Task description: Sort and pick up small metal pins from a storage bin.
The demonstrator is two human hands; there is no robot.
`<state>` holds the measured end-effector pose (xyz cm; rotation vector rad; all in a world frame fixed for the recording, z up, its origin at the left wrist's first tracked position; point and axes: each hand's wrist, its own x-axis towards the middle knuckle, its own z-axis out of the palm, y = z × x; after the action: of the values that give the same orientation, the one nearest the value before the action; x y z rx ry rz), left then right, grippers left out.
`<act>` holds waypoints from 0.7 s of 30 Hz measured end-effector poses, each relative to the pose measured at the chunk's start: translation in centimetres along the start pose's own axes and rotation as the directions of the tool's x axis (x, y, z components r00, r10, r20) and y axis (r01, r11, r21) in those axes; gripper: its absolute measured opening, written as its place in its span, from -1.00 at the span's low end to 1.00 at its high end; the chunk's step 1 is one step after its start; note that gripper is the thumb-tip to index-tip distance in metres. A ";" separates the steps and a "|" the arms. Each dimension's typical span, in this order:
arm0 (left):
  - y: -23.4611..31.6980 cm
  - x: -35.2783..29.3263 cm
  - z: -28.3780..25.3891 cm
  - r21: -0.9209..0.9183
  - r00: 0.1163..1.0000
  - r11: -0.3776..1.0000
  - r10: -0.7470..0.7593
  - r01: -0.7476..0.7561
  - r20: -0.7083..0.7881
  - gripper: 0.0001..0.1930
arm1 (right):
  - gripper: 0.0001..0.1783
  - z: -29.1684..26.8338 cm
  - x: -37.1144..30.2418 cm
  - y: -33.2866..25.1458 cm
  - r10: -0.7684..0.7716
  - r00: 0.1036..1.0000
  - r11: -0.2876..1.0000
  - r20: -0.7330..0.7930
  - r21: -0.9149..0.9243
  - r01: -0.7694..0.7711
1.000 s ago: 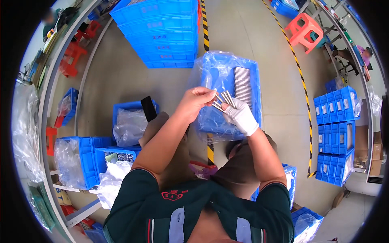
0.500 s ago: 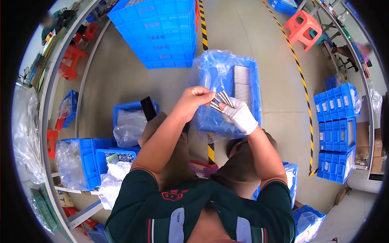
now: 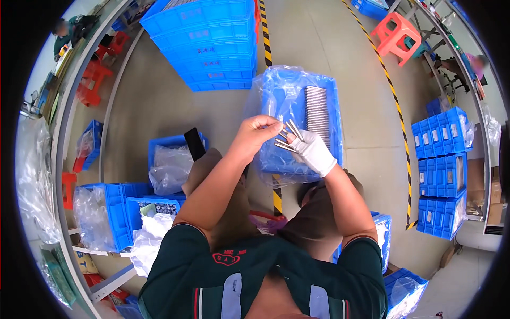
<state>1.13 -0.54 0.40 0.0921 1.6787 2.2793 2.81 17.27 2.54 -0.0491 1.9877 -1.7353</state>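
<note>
My right hand (image 3: 317,155), in a white glove, is closed around several thin silver metal rods (image 3: 295,129) that fan out from its fingers. My bare left hand (image 3: 255,137) meets it from the left, with thumb and forefinger pinched on the end of one rod. Both hands are over the near part of a blue plastic crate (image 3: 333,101) lined with clear plastic film (image 3: 273,154). Inside, along the right side, lies a neat row of similar metal rods (image 3: 317,109). The glove hides the lower ends of the held rods.
A tall stack of blue crates (image 3: 212,48) stands beyond, to the left. More blue crates (image 3: 441,173) are stacked at the right. Near my left knee are a black phone-like object (image 3: 194,143) and a bag-lined crate (image 3: 172,165). A red stool (image 3: 396,37) stands far right.
The rods in my right hand have spread into two groups, some pointing up and others toward the left. Both hands stay almost in place.
</note>
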 end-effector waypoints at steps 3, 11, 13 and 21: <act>-1.0 0.4 -0.1 0.295 0.950 0.909 0.313 -0.296 -0.010 -0.87 | -0.67 0.2 0.6 1.0 -0.137 0.985 0.972 -0.109 -0.205 0.112; -1.9 -0.1 0.8 0.064 0.986 0.988 0.149 -0.144 -0.081 -0.88 | -0.69 0.5 0.3 0.6 -0.036 0.993 0.994 -0.112 -0.108 0.024; -2.0 -0.2 1.1 0.002 0.983 0.989 0.144 -0.145 -0.113 -0.88 | -0.69 0.8 0.2 0.6 -0.082 0.988 0.988 -0.134 -0.141 0.063; -0.4 0.2 0.5 -0.078 0.991 0.993 0.076 -0.084 -0.106 -0.85 | -0.70 0.1 -0.2 -0.4 0.081 0.996 0.991 0.047 0.107 -0.086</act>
<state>1.17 0.10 0.15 0.0242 1.6554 2.4485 2.91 17.16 2.93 0.0333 1.8356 -1.7705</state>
